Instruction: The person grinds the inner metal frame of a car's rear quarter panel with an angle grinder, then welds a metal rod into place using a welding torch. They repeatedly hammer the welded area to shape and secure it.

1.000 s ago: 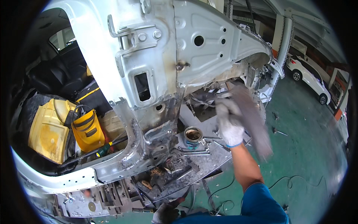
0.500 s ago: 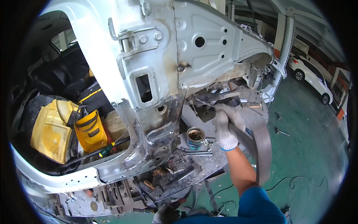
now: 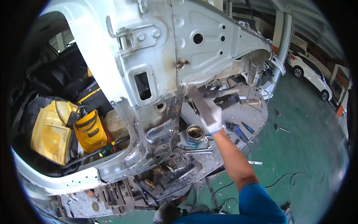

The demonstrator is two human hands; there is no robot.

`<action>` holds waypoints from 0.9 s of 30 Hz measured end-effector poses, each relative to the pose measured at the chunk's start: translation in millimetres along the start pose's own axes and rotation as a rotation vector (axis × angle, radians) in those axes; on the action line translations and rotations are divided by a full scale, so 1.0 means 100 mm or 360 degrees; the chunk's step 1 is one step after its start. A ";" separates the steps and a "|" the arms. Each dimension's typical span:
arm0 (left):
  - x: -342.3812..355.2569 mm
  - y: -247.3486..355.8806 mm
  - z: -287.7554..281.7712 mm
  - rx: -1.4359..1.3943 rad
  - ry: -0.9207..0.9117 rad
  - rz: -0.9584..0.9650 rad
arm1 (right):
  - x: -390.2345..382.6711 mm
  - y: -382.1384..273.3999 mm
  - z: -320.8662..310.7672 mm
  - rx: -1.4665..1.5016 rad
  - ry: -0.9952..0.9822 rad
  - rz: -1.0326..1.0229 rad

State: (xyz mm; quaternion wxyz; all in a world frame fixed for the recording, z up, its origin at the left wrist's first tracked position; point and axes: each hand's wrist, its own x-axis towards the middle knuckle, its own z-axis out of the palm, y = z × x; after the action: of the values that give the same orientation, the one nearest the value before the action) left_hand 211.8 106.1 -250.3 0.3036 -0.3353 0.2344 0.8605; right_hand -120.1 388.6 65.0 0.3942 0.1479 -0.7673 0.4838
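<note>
Our metal strip (image 3: 202, 106) has swung toward the pillar (image 3: 160, 63), right fingers (image 3: 214, 106) gripping it; left fingers (image 3: 164, 214) we cannot tell. We seem to be positioning it; next calls for steadiness.

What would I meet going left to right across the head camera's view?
Molded yellow piece, slotted yellow piece, gloved left hand, open tin, gloved right hand, blue-bodied tool, white car.

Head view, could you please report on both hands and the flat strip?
Right hand: gripping flat strip, near car body. Left hand: gloved, low in view. Open can close by.
</note>
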 end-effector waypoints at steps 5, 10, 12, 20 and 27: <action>-0.10 0.00 0.13 -0.0051 -0.0103 0.0096 | -0.09 0.15 0.03 0.0152 0.0261 -0.0179; -0.16 0.02 0.35 0.0044 0.0065 0.0103 | -0.07 0.30 0.11 -0.0043 -0.0084 0.0164; -0.15 0.04 0.41 -0.0122 -0.0006 0.0101 | -0.05 0.32 0.14 -0.0012 0.0140 -0.0195; -0.12 -0.01 0.23 0.0002 -0.0198 -0.0007 | -0.11 0.37 0.02 -0.0077 0.0074 0.0314; 0.02 0.01 0.21 0.0102 -0.0031 0.0049 | -0.26 0.14 -0.17 0.0205 0.0227 -0.0266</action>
State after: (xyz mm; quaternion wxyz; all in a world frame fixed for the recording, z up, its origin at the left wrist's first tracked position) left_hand 200.7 119.0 -237.0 0.3033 -0.3134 0.2640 0.8603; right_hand -103.9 406.1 40.6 0.4763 0.2016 -0.6895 0.5069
